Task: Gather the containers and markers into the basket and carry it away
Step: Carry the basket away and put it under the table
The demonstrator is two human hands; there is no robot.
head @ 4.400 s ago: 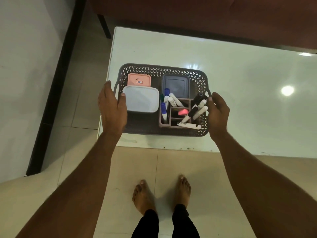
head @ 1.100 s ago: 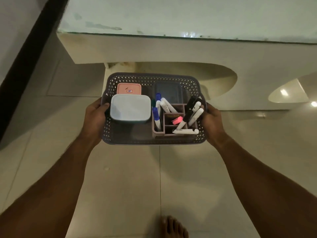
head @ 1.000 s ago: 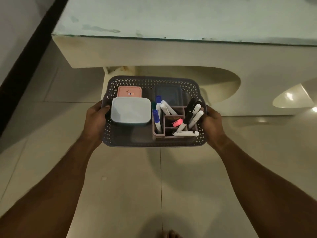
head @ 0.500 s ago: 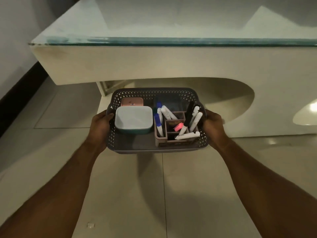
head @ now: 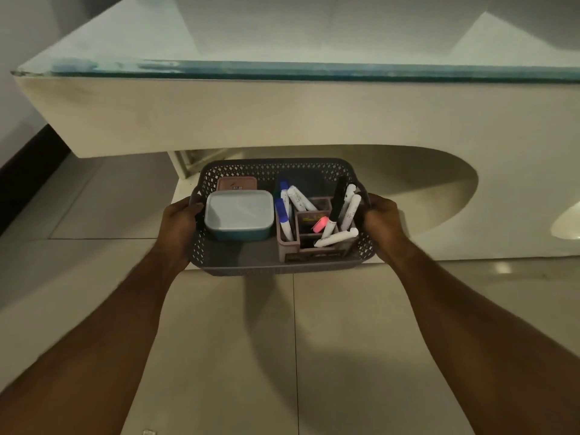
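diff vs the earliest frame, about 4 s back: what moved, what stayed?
The basket has come off the glass tabletop and now hangs over the floor, below the table's edge. The left hand and right hand now grip its ends. The containers and markers inside sit as before.

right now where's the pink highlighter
In the head view the pink highlighter stands in the brown organizer in the right half of the basket, just left of the black marker.
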